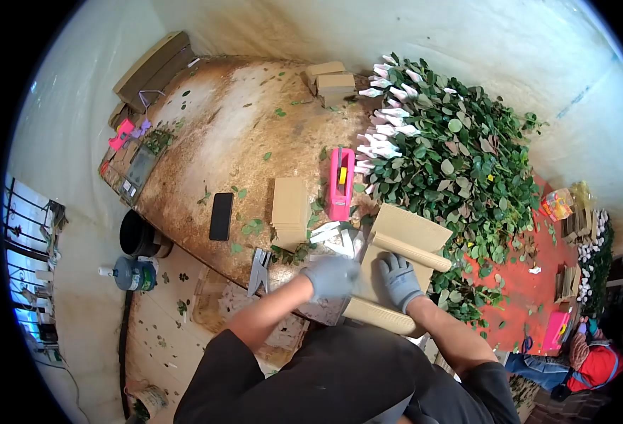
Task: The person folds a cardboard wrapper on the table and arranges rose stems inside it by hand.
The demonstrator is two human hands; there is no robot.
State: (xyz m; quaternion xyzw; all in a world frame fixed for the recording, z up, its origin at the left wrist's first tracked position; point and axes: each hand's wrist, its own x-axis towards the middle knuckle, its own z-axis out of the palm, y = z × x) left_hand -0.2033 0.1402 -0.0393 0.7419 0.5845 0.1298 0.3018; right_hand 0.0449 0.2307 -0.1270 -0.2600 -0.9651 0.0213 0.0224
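Observation:
A creased sheet of brown cardboard [410,230] lies in front of me at the table's edge, with one rolled-looking fold across it and another along its near side. My right hand [398,281], in a grey glove, rests flat on the cardboard with its fingers stretched out. Just left of the sheet is my left hand [331,278], gloved too and smeared by motion, so its fingers cannot be made out. White paper strips [336,237] lie beyond it. A grey metal stapler [259,271] sits to its left.
A pink tape dispenser [340,185], stacked cardboard pieces [290,205] and a black phone [221,216] lie on the table. Leafy stems with white-wrapped heads [460,155] are heaped at right. Another person [594,364] is at far right. A water jug [133,274] stands beside the table.

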